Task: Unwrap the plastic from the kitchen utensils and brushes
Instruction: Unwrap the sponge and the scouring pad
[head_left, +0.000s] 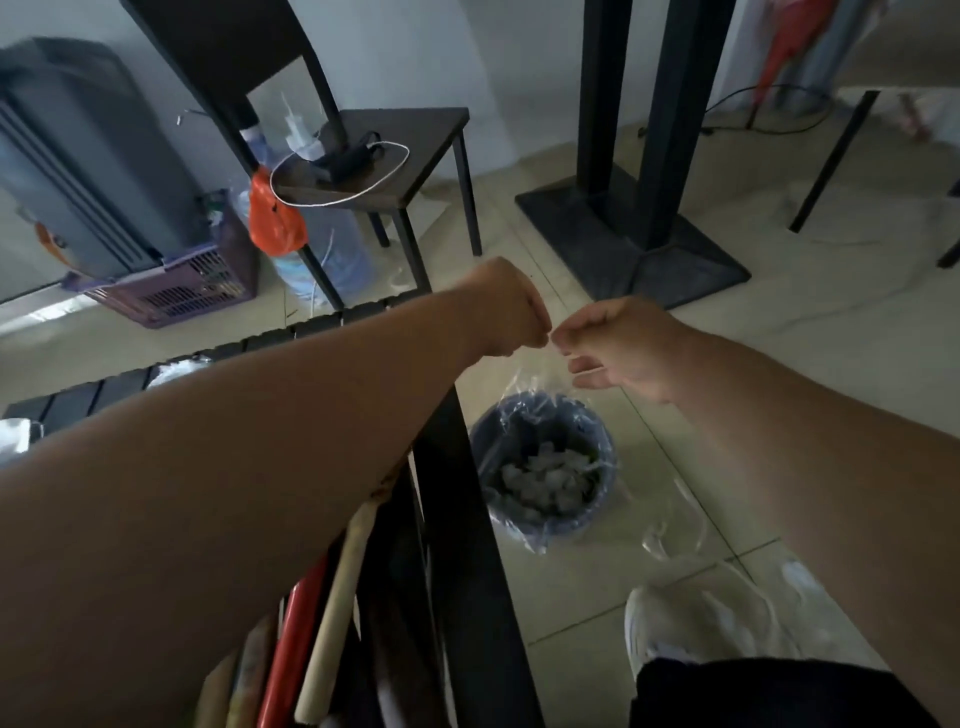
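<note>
Both my arms reach out over the floor past the black table's corner. My left hand (511, 312) is fisted and my right hand (621, 348) meets it fingertip to fingertip. Between them they pinch a clear plastic wrapper (524, 387) that hangs down over a dark waste bin (545, 465). The bin holds crumpled clear plastic. Under my left forearm lie several long utensil handles (332, 613), one pale wood and one red. What the wrapper's upper end is attached to is hidden by my fingers.
The black table edge (467, 545) runs down the middle. More clear plastic (675, 530) lies on the tiled floor by my white shoe (675, 639). A dark chair (395, 156), an orange bag (275, 218), a purple crate (192, 286) and a black post base (639, 234) stand beyond.
</note>
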